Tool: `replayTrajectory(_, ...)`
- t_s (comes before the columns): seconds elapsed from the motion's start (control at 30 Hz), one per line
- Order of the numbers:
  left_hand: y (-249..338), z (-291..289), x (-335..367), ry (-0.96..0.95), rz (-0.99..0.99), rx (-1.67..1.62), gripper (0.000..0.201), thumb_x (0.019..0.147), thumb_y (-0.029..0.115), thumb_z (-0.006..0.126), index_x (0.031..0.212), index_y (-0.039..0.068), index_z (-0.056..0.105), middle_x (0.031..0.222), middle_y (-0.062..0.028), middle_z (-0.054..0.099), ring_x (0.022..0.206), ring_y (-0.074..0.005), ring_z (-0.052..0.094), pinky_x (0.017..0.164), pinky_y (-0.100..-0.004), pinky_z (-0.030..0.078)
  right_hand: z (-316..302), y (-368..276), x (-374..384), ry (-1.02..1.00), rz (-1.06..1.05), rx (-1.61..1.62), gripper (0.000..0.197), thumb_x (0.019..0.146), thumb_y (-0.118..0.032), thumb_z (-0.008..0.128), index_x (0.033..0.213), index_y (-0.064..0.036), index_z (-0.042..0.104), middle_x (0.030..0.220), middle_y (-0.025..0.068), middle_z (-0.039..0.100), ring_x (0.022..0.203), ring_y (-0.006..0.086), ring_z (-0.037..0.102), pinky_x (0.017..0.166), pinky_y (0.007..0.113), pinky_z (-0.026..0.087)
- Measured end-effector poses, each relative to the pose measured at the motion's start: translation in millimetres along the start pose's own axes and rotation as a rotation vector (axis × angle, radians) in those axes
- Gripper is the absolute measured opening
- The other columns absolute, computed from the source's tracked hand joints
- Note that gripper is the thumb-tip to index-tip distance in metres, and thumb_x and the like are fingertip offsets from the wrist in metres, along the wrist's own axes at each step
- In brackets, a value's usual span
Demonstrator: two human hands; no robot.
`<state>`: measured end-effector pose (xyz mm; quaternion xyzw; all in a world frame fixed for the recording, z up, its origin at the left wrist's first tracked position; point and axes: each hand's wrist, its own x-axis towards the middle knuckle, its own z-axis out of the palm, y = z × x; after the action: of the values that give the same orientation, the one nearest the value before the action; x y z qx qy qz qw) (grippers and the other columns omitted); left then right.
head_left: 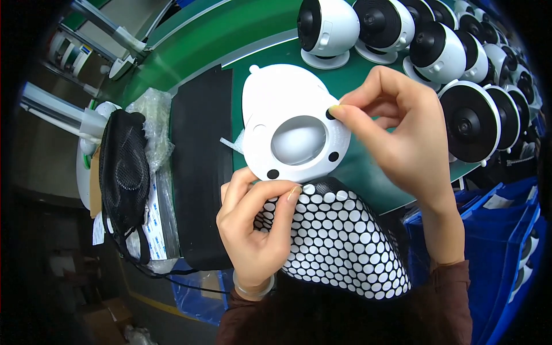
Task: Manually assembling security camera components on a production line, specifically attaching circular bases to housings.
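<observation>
White smooth plastic housing w/ oval recess, on green bench. Pinching round blk pad on it w/ R hand, grip narrow; pinching edge of bendy dotted sheet w/ L hand.

A factory assembly workshop, by the look of its stock and fittings.
Identical white, round-bodied devices with black fronts crowd the far right corner of the green counter, ranked as in batch production. A long green strip, like a conveyor belt, runs beyond the far edge; metal posts stand past the far left corner. Blue containers sit off the right edge, and beyond the near left corner a yellow line marks the floor near cardboard boxes.
</observation>
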<state>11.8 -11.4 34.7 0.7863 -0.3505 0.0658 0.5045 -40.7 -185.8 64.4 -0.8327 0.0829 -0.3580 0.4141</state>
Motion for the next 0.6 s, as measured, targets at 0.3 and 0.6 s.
replayTrajectory(0.3,7.3,-22.7,-21.5,0.079,0.002,0.11,0.014,0.062,0.0,0.068,0.075,0.003,0.068,0.108,-0.0146,0.056,0.057,-0.0114,0.042,0.066,-0.0254,0.037,-17.7,-1.4,-28.4,-0.165,0.021,0.178,0.02,0.08,-0.006,0.058,0.098,0.0012,0.06,0.09,0.0125,0.065,0.079,0.0165,0.063,0.069,0.025,0.049)
replayTrajectory(0.6,14.3,-19.6,-17.8,-0.062,0.328,0.164,0.02,0.055,0.002,0.064,0.075,0.001,0.065,0.065,-0.0051,0.06,0.058,-0.0177,0.048,0.066,-0.0308,0.03,-6.4,-7.0,-67.9,-0.434,-0.06,0.18,0.024,0.068,-0.007,0.07,0.092,-0.0047,0.065,0.077,0.0089,0.065,0.068,0.0203,0.063,0.057,0.027,0.048)
